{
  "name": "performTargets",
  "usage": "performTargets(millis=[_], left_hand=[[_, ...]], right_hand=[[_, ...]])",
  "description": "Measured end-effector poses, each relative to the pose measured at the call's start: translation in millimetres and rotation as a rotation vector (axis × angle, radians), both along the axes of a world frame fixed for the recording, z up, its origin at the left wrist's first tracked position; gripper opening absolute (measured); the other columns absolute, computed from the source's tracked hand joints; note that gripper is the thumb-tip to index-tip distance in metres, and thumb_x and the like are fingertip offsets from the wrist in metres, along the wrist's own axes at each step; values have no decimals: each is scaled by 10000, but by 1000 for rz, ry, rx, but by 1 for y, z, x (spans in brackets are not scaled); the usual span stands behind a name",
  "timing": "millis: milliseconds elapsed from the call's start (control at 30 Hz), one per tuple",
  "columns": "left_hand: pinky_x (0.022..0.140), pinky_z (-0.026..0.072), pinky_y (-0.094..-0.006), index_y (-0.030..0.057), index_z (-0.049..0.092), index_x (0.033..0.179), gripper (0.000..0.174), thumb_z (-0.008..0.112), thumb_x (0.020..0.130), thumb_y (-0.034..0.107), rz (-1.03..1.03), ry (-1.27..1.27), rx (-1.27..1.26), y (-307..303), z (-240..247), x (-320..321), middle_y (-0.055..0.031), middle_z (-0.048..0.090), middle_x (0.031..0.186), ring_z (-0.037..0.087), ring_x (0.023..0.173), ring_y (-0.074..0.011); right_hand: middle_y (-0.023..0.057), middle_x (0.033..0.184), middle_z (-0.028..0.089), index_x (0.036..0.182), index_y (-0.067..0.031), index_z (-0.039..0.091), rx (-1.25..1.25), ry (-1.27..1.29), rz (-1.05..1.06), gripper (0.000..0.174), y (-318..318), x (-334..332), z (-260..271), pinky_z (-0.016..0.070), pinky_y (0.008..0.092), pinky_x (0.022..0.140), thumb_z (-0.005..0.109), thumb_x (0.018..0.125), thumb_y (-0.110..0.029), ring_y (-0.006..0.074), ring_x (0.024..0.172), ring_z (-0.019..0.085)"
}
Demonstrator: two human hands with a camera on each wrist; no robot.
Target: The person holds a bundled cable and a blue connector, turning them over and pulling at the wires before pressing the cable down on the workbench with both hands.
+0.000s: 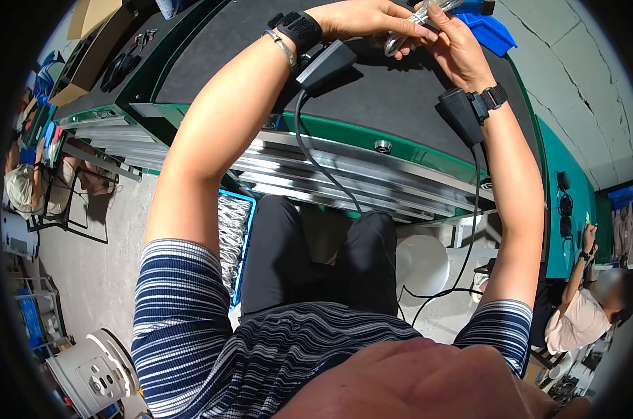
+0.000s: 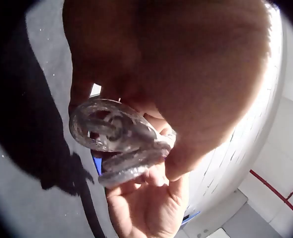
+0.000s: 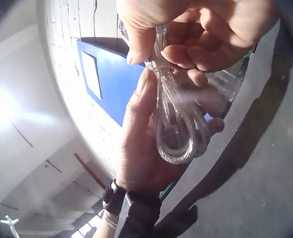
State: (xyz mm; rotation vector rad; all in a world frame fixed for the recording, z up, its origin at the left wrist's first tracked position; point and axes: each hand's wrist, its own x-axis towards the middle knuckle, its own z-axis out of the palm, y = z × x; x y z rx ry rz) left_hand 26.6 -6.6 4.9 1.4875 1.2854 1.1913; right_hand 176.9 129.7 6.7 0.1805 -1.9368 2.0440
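A coiled clear braided cable [image 1: 393,43] [image 2: 114,131] [image 3: 174,144] is held between both hands above the dark mat. My left hand [image 1: 362,21] [image 2: 161,64] [image 3: 146,144] grips the looped part, its thumb along one side and fingers behind. With thumb and curled fingers, my right hand [image 1: 463,52] [image 2: 149,210] [image 3: 201,29] pinches the bundle near its narrow, bound part. The two hands are close together, fingertips near each other. Part of the cable is covered by the fingers.
Behind my right hand lies a blue bin [image 1: 491,33] [image 3: 109,74] at the mat's far edge. Black cords run from the wrist cameras past the green cabinet [image 1: 414,162]. A blue crate of similar cables [image 1: 234,241] stands by my legs. Another person [image 1: 582,318] sits at the right.
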Motion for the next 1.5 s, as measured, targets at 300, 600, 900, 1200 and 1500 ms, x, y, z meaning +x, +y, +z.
performTargets(millis=[300,600,900,1200,1500], left_hand=[[607,421,-239,65,717,1030,261,623,986,305,190,212,72,7,-1,1,35,607,757,518,673,-61],[582,415,-254,79,648,1004,302,529,1027,356,204,261,77,5,-6,-2,20,556,720,500,625,-82],[535,377,-231,84,628,970,306,497,1044,350,121,88,103,5,-3,1,32,515,668,462,578,-68],[683,513,-325,7,662,1028,259,656,944,252,432,637,338,6,0,-7,-91,681,794,626,723,-150],[741,528,-329,-6,672,1072,311,707,902,252,485,637,408,4,1,-6,-152,720,898,685,816,-185]], right_hand=[[-12,863,629,1058,-87,615,23,36,-213,226,0,-5,-6,461,222,651,598,997,-304,80,718,569],[-40,813,624,997,-106,641,-88,-28,-167,281,1,-10,-11,411,186,591,575,1001,-379,42,663,545],[-47,773,607,995,-107,638,97,21,-214,272,14,-14,-12,378,191,541,569,1007,-370,48,630,526],[14,931,697,1045,-98,651,-139,62,-94,293,5,-13,-9,476,203,642,605,982,-381,85,780,618],[2,896,703,1011,-124,676,-298,38,-129,297,20,-13,-10,489,226,661,615,970,-412,87,737,621]])
